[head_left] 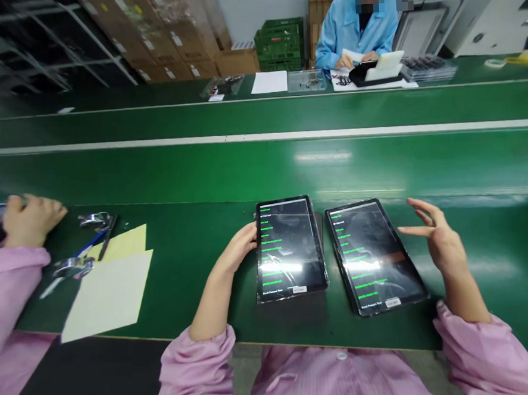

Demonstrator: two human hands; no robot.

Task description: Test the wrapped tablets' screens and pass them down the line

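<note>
Two dark tablets with lists of mostly green text lie side by side in front of me. At the side of the left tablet (pixel 289 249), my left hand (pixel 237 250) holds its left edge; some fingertips are hidden there. A dark flat shape (pixel 293 312) shows beneath that tablet, and I cannot tell what it is. The right tablet (pixel 375 256) lies at an angle on the green bench. My right hand (pixel 440 237) hovers just off its upper right side, fingers apart and holding nothing, the index finger pointing toward the screen.
On the left are paper sheets (pixel 109 296), pens (pixel 108 237) and shiny metal items (pixel 74 267). A neighbour's hand (pixel 30 220) rests beyond them. Across the white-striped green line, a person in blue (pixel 356 25) works near a dark device (pixel 375 71). Green crates (pixel 279 44) stand behind.
</note>
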